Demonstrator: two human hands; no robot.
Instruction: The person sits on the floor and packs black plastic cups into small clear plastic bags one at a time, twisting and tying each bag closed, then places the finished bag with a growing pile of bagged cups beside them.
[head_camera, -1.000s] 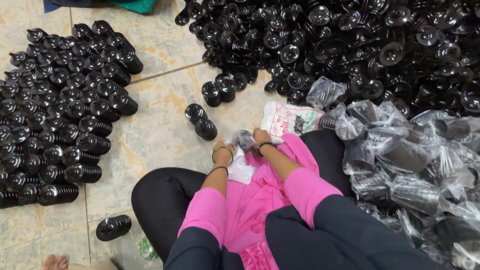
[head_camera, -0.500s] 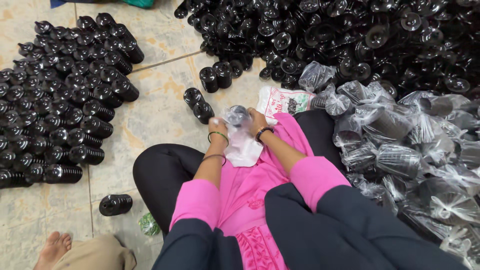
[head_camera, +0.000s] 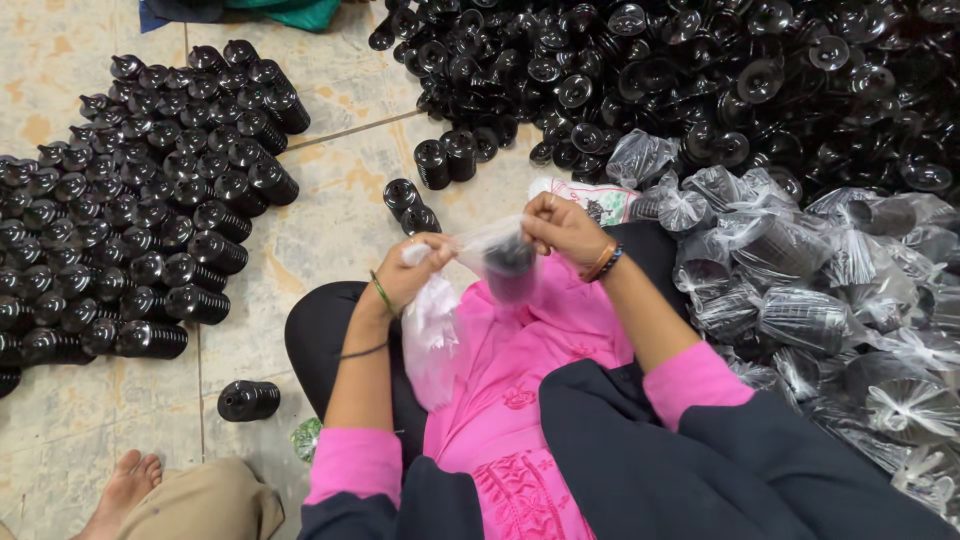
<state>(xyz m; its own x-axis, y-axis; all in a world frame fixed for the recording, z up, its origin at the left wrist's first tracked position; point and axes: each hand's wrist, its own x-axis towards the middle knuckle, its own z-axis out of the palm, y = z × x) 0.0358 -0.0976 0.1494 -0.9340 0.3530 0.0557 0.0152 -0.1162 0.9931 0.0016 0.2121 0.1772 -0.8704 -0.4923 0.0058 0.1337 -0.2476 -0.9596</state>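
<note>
floor: pale tiles (head_camera: 330, 215), heaped black plastic parts (head_camera: 150, 210).
grip: your left hand (head_camera: 410, 270) and right hand (head_camera: 560, 228) pinch a clear bag (head_camera: 480, 245).
relation: the black piece (head_camera: 510, 265) hangs upright between them, nearer your right.

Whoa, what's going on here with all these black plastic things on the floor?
A person sitting on the tiled floor holds a clear plastic bag open between the left hand and the right hand, with a black ribbed plastic part inside it. To one side lies a heap of bagged parts, behind it a loose pile of black parts, and on the other side neat rows of stacked parts. Another person's bare foot shows nearby.
</note>
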